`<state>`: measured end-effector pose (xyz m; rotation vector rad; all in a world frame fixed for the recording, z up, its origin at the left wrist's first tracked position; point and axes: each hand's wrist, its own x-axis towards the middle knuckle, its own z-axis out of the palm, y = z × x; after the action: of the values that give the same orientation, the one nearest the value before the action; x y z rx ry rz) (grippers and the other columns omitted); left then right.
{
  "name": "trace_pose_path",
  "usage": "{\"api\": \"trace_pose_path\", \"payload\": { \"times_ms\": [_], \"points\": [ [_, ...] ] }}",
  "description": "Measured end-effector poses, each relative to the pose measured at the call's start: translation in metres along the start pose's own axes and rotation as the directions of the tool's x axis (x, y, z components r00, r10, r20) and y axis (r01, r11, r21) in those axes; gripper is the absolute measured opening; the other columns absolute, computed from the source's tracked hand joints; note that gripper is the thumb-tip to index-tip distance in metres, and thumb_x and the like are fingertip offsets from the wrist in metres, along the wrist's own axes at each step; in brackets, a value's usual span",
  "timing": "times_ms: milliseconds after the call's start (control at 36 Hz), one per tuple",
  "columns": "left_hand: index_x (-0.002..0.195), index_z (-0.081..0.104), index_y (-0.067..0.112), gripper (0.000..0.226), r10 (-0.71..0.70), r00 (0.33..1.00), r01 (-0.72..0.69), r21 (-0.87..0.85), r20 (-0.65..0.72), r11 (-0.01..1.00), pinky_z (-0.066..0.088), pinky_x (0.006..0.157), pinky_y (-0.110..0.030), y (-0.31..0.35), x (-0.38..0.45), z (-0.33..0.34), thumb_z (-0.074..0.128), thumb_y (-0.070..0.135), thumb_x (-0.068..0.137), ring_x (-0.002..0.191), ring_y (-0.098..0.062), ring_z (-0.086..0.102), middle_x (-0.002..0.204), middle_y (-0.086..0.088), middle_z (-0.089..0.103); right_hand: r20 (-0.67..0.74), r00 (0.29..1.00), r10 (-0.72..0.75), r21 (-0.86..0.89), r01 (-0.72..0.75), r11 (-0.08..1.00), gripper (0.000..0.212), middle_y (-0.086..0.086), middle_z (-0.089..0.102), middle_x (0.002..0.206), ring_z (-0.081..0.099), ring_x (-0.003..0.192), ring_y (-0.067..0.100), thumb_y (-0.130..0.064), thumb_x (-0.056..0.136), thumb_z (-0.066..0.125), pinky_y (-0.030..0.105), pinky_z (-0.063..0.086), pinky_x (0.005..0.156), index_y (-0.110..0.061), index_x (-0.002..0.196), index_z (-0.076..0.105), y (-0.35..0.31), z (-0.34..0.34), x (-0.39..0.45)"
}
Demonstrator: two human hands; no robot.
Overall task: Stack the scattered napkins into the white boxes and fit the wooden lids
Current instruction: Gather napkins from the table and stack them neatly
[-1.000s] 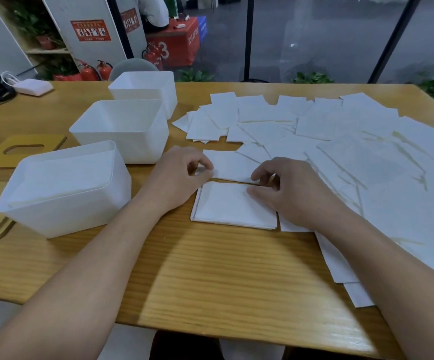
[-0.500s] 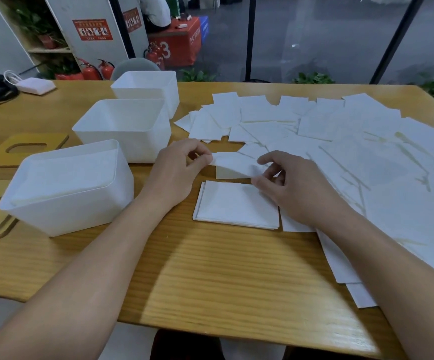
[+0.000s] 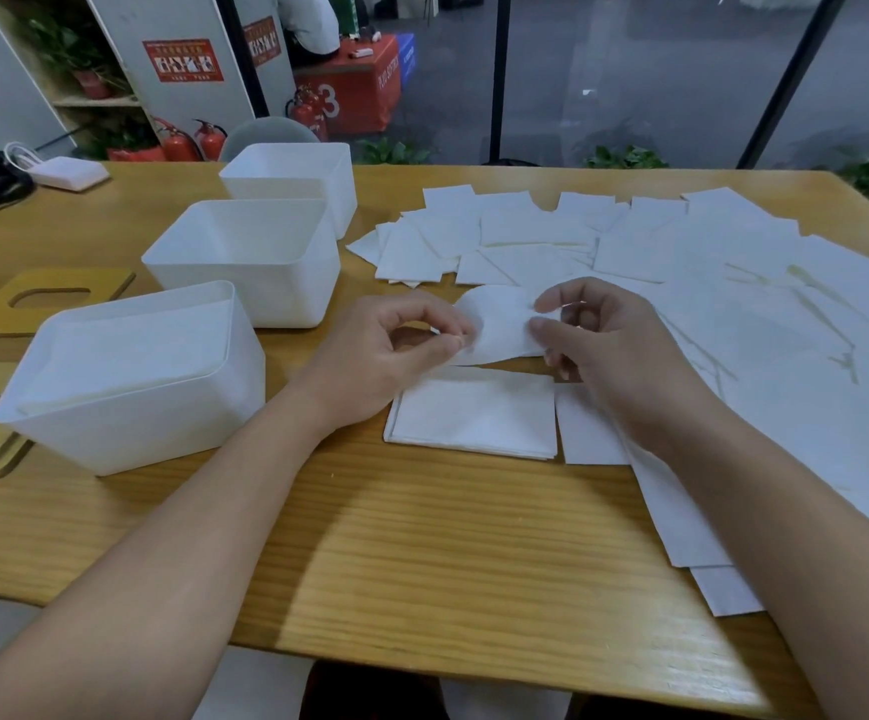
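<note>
Item: 1 napkin (image 3: pixel 500 324), pinched between our left hand (image 3: pixel 391 350) and right hand (image 3: pixel 609 350), above the small stack (image 3: pixel 474 413). Step: stacking. Next, we judge: lay it squarely on top.

wooden table (image 3: pixel 422 574) spanned the view | white charger (image 3: pixel 70 173) lay far left | red fire extinguishers (image 3: pixel 191 142) stood beyond | red cabinet (image 3: pixel 349 90) sat farther back

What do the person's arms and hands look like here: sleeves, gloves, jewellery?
Both forearms are bare to the frame's edge, with no sleeves in view. The left hand and right hand wear no gloves, and no watch, ring or wristband shows.
</note>
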<state>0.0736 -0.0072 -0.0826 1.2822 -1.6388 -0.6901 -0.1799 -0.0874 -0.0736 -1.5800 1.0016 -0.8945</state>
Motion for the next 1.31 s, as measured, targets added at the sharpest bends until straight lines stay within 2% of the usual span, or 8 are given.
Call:
{"api": "trace_pose_path", "payload": {
  "times_ms": [139, 361, 556, 694, 806, 917, 1194, 1306],
  "points": [
    [0.124, 0.075, 0.015, 0.021, -0.028, 0.995, 0.028, -0.007, -0.095, 1.0, 0.063, 0.096, -0.039, -0.001, 0.003, -0.001, 0.076, 0.019, 0.103, 0.125, -0.018, 0.068, 0.127, 0.003, 0.073, 0.085, 0.996, -0.027, 0.132, 0.015, 0.991, 0.033, 0.006, 0.074, 0.094, 0.069, 0.088, 0.024, -0.012, 0.091, 0.08, 0.051, 0.056, 0.094, -0.03, 0.119, 0.075, -0.003, 0.001, 0.0],
    [0.158, 0.05, 0.035, 0.056, -0.175, 0.985, 0.175, -0.002, -0.012, 0.985, 0.048, 0.118, -0.046, 0.0, 0.003, -0.002, 0.064, 0.051, 0.106, 0.139, -0.006, 0.059, 0.145, 0.012, 0.068, 0.222, 0.959, -0.178, 0.225, 0.127, 0.966, 0.035, 0.013, 0.072, 0.113, 0.073, 0.103, 0.034, 0.003, 0.097, 0.073, 0.05, 0.061, 0.102, -0.014, 0.128, 0.071, -0.017, 0.009, -0.013],
    [0.146, 0.057, 0.033, 0.041, -0.179, 0.982, 0.178, -0.016, -0.062, 0.984, 0.05, 0.082, -0.038, -0.003, 0.006, -0.003, 0.07, 0.029, 0.107, 0.079, -0.017, 0.061, 0.086, -0.003, 0.07, 0.195, 0.967, -0.167, 0.102, 0.149, 0.984, 0.011, 0.024, 0.071, 0.114, 0.071, 0.104, 0.039, -0.011, 0.101, 0.073, 0.052, 0.061, 0.099, -0.012, 0.111, 0.078, -0.021, 0.007, -0.015],
    [0.131, 0.067, 0.034, 0.023, -0.194, 0.98, 0.192, -0.042, -0.047, 0.981, 0.044, 0.076, -0.043, -0.002, 0.005, -0.005, 0.068, 0.028, 0.108, 0.074, -0.039, 0.05, 0.088, -0.024, 0.063, 0.067, 0.997, -0.049, 0.054, 0.046, 0.997, 0.031, 0.004, 0.076, 0.092, 0.073, 0.07, 0.025, -0.04, 0.104, 0.069, 0.044, 0.058, 0.073, -0.013, 0.099, 0.082, -0.021, 0.005, -0.01],
    [0.112, 0.077, 0.027, 0.009, -0.183, 0.983, 0.182, 0.038, 0.004, 0.983, 0.055, 0.092, -0.045, -0.001, 0.004, -0.004, 0.069, 0.027, 0.108, 0.094, -0.032, 0.069, 0.095, -0.005, 0.075, 0.087, 0.995, 0.041, -0.023, -0.039, 0.999, 0.011, 0.011, 0.066, 0.07, 0.055, 0.057, 0.018, -0.024, 0.099, 0.078, 0.031, 0.048, 0.057, -0.013, 0.101, 0.08, -0.014, -0.004, -0.004],
    [0.101, 0.079, 0.028, 0.01, -0.181, 0.983, 0.173, 0.16, 0.035, 0.972, 0.056, 0.091, -0.049, -0.004, 0.004, -0.004, 0.071, 0.028, 0.106, 0.094, -0.029, 0.07, 0.097, 0.004, 0.078, 0.247, 0.96, 0.132, -0.205, -0.081, 0.975, 0.016, 0.008, 0.062, 0.06, 0.054, 0.055, 0.02, -0.018, 0.094, 0.08, 0.034, 0.047, 0.062, -0.021, 0.109, 0.076, -0.014, -0.01, -0.005],
    [0.095, 0.078, 0.036, 0.007, -0.147, 0.989, 0.139, 0.328, -0.001, 0.934, 0.049, 0.069, -0.024, -0.01, 0.001, -0.002, 0.075, 0.036, 0.102, 0.071, -0.006, 0.056, 0.096, 0.017, 0.075, 0.323, 0.936, 0.144, -0.458, 0.022, 0.889, 0.03, -0.002, 0.072, 0.063, 0.061, 0.055, 0.011, -0.03, 0.088, 0.085, 0.028, 0.047, 0.059, -0.031, 0.113, 0.068, -0.016, -0.006, -0.01],
    [0.093, 0.076, 0.041, 0.006, -0.12, 0.992, 0.124, 0.384, -0.035, 0.915, 0.046, 0.08, -0.022, -0.012, 0.002, -0.003, 0.077, 0.042, 0.099, 0.094, -0.007, 0.059, 0.101, 0.018, 0.068, 0.26, 0.96, 0.104, -0.529, 0.052, 0.847, 0.035, -0.007, 0.061, 0.056, 0.059, 0.052, 0.009, -0.048, 0.084, 0.087, 0.032, 0.048, 0.059, -0.033, 0.108, 0.067, -0.012, -0.009, -0.005]
  ]
}}
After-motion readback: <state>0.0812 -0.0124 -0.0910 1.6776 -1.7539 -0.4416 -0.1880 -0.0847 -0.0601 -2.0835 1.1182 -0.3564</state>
